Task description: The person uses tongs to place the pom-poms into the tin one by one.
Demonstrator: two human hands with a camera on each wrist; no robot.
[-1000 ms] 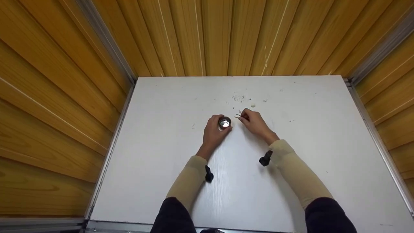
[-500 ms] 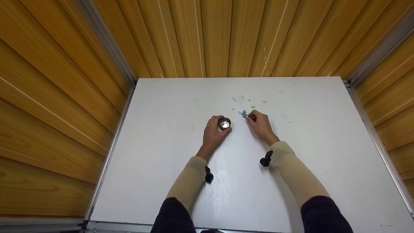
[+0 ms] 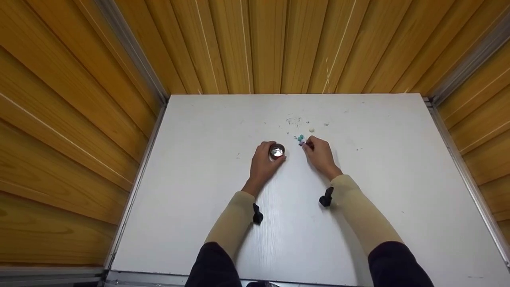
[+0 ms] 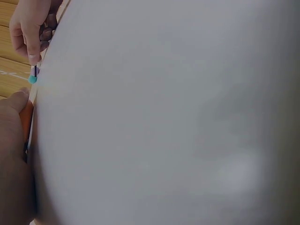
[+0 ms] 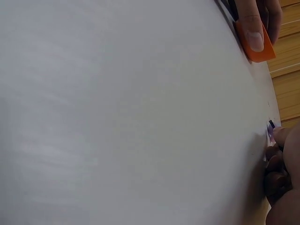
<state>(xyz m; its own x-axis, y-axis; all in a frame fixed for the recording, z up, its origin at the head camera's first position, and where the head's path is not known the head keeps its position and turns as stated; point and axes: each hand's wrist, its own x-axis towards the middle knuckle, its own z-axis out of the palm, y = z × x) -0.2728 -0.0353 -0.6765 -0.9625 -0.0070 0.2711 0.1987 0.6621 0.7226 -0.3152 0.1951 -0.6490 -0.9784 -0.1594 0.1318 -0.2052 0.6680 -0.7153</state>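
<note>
My left hand (image 3: pixel 263 161) curls around a small round container (image 3: pixel 277 152) standing on the white table, thumb on the near side. Its inside looks shiny from above, and its outer wall is orange (image 5: pixel 264 54) in the right wrist view. To the right, my right hand (image 3: pixel 319 153) pinches thin dark tweezers (image 4: pixel 35 70) between thumb and fingers, the tips pointing left. A teal ball (image 4: pixel 32 79) and a small purple piece (image 3: pixel 301 143) show right at the tips. Most of the tweezers is hidden by the fingers.
A small pale round piece (image 3: pixel 311 130) lies just beyond my right hand. Dark specks and marks (image 3: pixel 293 120) dot the white tabletop (image 3: pixel 199 179) farther back. Wood-patterned walls (image 3: pixel 267 48) rise behind the table and along both sides.
My right hand has drawn slightly right, away from the container. The tweezers' prongs showed bare and apart earlier; now teal and purple pieces show at their tips. My left hand stays put.
</note>
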